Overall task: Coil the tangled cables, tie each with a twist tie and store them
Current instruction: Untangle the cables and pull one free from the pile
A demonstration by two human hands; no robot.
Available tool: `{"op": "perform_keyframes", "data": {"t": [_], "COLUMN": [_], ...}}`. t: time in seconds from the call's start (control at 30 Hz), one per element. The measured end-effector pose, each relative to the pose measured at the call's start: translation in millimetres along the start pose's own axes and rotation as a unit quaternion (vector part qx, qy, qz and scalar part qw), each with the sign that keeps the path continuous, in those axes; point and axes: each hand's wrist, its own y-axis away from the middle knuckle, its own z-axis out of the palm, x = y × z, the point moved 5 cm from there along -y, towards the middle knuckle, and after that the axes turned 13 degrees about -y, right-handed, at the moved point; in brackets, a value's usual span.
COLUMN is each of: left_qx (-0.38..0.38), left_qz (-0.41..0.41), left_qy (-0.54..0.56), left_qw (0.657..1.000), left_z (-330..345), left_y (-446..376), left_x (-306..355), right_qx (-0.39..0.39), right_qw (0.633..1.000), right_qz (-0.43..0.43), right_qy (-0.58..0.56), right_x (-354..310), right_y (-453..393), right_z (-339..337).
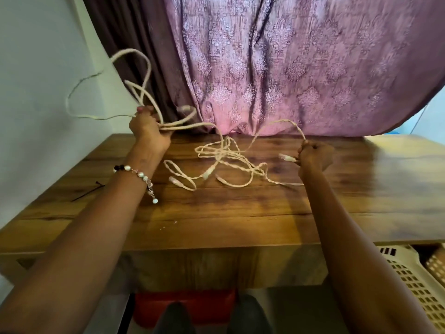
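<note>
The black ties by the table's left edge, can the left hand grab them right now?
Probably not right away. The left hand is raised, its fingers curled round loops of cream cable. The black ties lie uncovered near that forearm, so the path is free once it lets go.

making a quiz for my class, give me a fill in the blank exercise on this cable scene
1. The left hand holds loops of cable raised above the ____.
2. The right hand grips a cable strand near a ____.
3. The beaded bracelet sits on the ____ wrist.
4. The black ties lie near the table's ____ edge.

Missing words: table; connector; left; left
</note>
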Motion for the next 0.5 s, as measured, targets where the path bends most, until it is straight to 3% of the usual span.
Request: {"op": "perform_keyframes", "data": {"t": [0.13,0.2,0.27,0.3,0.33,0.4,0.43,0.5], "left_qx": [0.004,0.006,0.010,0.010,0.009,-0.002,-0.011,-0.021], "left_qz": [-0.018,-0.038,-0.056,-0.063,-0.068,-0.078,-0.083,-0.093], "left_qy": [-0.016,-0.024,-0.018,-0.011,0.000,0.027,0.042,0.073], "left_qw": [1.000,0.999,0.998,0.998,0.998,0.997,0.996,0.993], "left_z": [-6,-5,-4,-3,-3,0,3,7], "left_y": [3,6,8,8,9,11,13,15], "left_x": [1,-4,-7,-8,-9,-12,-13,-12], "right_qx": [-0.006,-0.059,-0.061,-0.081,-0.143,-0.360,-0.460,-0.555], "right_qw": [0.997,0.974,0.931,0.916,0.909,0.882,0.852,0.791], "right_qz": [-0.048,-0.083,-0.187,-0.265,-0.321,-0.281,-0.224,-0.174], "right_qy": [0.059,0.202,0.308,0.289,0.224,0.114,0.110,0.187], "right_x": [-1,-10,-31,-44,-53,-61,-56,-39], "right_y": [-1,14,33,46,61,102,123,156], "right_z": [-2,10,20,27,37,62,74,94]}}
